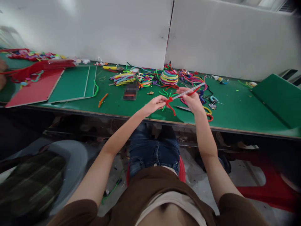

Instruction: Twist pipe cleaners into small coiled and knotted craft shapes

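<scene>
**Along a Green Tabletop (240, 110), Left to Right**

At far left, a red board (33, 89) lies under a tangle of red material; just beside it lies a green board (68, 86) with pale edging. An orange fuzzy stem (102, 100) rests near the front edge, with a bundle of multicoloured stems (123, 78) farther back. Centrally, the left hand (154, 105) has its grip closed, fingertips pinching a red fuzzy piece (169, 100) above the tabletop; behind stands a striped ball (169, 78). From the red piece a pale stick (198, 86) slants up across the right hand (192, 99), whose fingers are curled; whether this grip is closed on the stick cannot be told. Scissors (184, 108) lie partly hidden below the right hand. At far right appears another green board (279, 100).
</scene>
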A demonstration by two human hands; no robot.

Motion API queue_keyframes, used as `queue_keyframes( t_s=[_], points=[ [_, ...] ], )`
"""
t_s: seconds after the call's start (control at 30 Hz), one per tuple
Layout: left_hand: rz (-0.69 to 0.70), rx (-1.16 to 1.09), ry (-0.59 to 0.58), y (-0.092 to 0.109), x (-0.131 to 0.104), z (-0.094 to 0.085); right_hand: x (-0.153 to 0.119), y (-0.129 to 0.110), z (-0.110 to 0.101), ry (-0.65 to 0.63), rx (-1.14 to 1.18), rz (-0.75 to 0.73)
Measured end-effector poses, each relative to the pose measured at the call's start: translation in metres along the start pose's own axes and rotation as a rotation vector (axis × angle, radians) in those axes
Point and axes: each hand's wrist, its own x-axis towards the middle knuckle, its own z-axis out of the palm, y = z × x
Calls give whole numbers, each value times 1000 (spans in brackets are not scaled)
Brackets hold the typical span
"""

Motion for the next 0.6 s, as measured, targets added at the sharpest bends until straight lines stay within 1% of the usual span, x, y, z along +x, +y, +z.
queue_keyframes(
  t_s=[0.07, 0.17, 0.23, 0.4, 0.5, 0.6],
  points=[
    [4, 76, -2, 0, -1, 0, -1, -3, 12, -48, -38, 34],
    [23, 155, -19, 0, -3, -2, -3, -7, 26, 10, -101, 59],
    [31, 192, -26, 0, -4, -4, -4, -7, 31, 43, -133, 63],
    [48, 297, -36, -3, -6, -10, -3, -3, 34, 7, -196, 75],
    [101, 430, -46, -4, -7, -11, -3, -4, 33, -8, -198, 68],
    [167, 557, -4, -2, -9, -9, -3, -6, 33, -4, -235, 64]
  ],
)
